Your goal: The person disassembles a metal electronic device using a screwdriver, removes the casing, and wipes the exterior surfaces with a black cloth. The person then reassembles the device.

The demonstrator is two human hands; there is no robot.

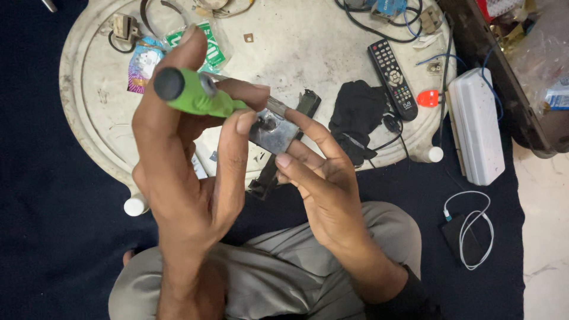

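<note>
The person sits on the floor and works over their lap. The left hand [189, 178] has its grip pinched around a green-handled screwdriver [192, 93], thumb on one side and fingers on the other, with the black butt of the handle pointing up toward the camera. The tip runs down to a screw on a small metal plate [275, 131]. The right hand [323, 178] pinches that plate from below and the side, fingertips pressed to its edge, holding it just above the near rim of the tabletop. A dark bar [287, 142] is fixed behind the plate and hangs down past it.

To my eye the step goes well only if the driver stays in line with the screw and the plate does not twist, so the right hand should brace firmly while the left turns with steady downward pressure. A slanted tip would likely slip off the head.

The tabletop [308, 47] is a round, pale, scuffed tray-like surface on a dark blue floor cover. On it lie a black remote control [392, 77], a black cloth [357, 115], tangled cables, a green packet [210, 50] and small metal parts. A white oblong case [476, 124] rests beside it, and a white cable [471, 228] is coiled on the floor to the right.
</note>
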